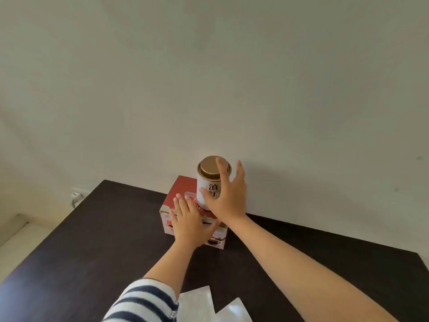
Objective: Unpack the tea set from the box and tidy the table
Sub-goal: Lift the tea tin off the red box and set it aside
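Centrally, at the far edge of the dark wooden table point(92, 240), sits a red and white cardboard box point(183, 189). An upright white cylindrical tea tin with a gold lid point(210, 180) stands on it. The right hand point(228, 196), arm outstretched, spreads its fingers around the tin's side, thumb touching; a firm grip cannot be confirmed. The left hand point(189, 223) presses flat on the box, fingers straight.

On a dark table point(92, 240) against a pale wall, the left hand point(188, 223) lies flat on a red and white box point(183, 185) while the right hand point(228, 196) touches, fingers spread, an upright white tin point(205, 182) with a gold lid point(210, 166) standing on the box, two white packets point(197, 298) near the striped sleeve point(144, 300).
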Available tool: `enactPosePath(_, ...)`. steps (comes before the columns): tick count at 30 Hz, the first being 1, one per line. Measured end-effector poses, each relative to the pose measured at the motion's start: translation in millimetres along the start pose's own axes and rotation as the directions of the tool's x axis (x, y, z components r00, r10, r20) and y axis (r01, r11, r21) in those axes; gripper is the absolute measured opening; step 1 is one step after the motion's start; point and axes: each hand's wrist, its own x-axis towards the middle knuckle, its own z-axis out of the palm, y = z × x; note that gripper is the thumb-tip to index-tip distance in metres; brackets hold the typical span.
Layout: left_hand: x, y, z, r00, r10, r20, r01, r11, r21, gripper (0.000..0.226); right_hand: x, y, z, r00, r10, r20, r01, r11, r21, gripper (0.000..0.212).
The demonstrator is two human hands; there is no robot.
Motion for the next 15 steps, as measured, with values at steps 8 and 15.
enactPosePath(8,18,-9,35,0.996,0.062,-0.065,-0.061,0.998,0.021,0.116,6,9,47,0.986,-0.046,-0.163,0.071,0.986,0.152,0.080)
enactPosePath(15,16,-10,31,0.995,0.077,-0.056,-0.074,0.996,0.053,0.119,12,17,48,0.985,-0.073,-0.156,0.107,0.969,0.223,0.076)
